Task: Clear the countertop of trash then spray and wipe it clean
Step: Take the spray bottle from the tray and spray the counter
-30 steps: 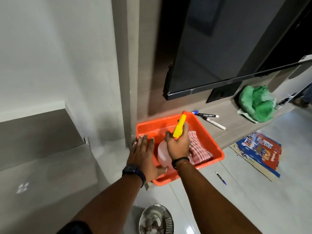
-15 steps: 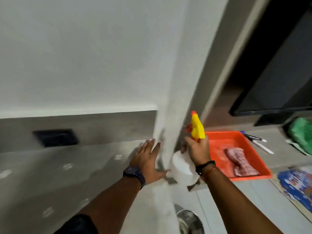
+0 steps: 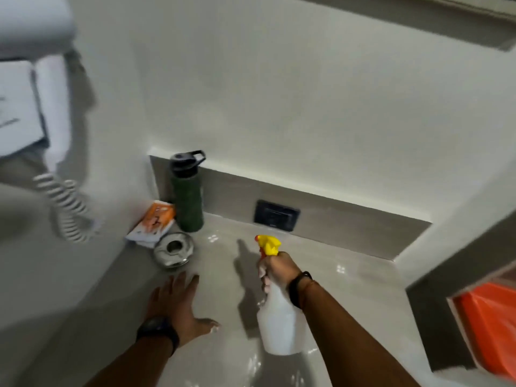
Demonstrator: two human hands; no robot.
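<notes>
My right hand point(image 3: 277, 270) grips the neck of a white spray bottle point(image 3: 279, 325) with a yellow trigger head point(image 3: 268, 244), held above the glossy grey countertop point(image 3: 335, 289) with the nozzle aimed toward the back left. My left hand point(image 3: 176, 305) hovers flat over the counter's left part, fingers spread, holding nothing. An orange and white packet point(image 3: 155, 223) lies in the back left corner.
A dark green water bottle point(image 3: 187, 196) stands in the back corner, with a round metal lidded dish point(image 3: 173, 248) in front of it. A black wall socket point(image 3: 276, 216) sits in the backsplash. A wall phone with coiled cord point(image 3: 64, 208) hangs at left. The orange tray point(image 3: 491, 325) is at right.
The view has swung left from the orange tray to the grey countertop. My right hand has carried the spray bottle out of the tray and over the counter; my left hand moved along, open.
</notes>
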